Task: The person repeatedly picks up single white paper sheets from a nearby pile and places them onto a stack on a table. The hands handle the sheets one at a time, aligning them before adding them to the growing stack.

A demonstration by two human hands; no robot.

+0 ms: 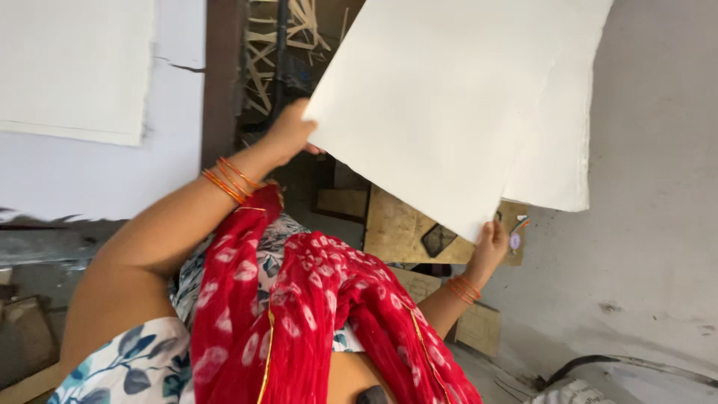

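Note:
I hold up a large white sheet of thick paper (449, 97), with the edge of a second white sheet (557, 157) showing behind it on the right. My left hand (288, 135) grips the sheet's left corner, orange bangles on that wrist. My right hand (488, 251) pinches the lower corner and also wears bangles. A red scarf with white dots (299, 307) hangs over my front, below the sheet.
Another white sheet (75, 67) lies on a pale surface at the upper left. Wooden boards (400, 224) and a smaller board (479, 328) lie under the held sheet. Thin wooden sticks (280, 37) are piled at the top. Grey floor (658, 224) spreads right, with a black cable (598, 363).

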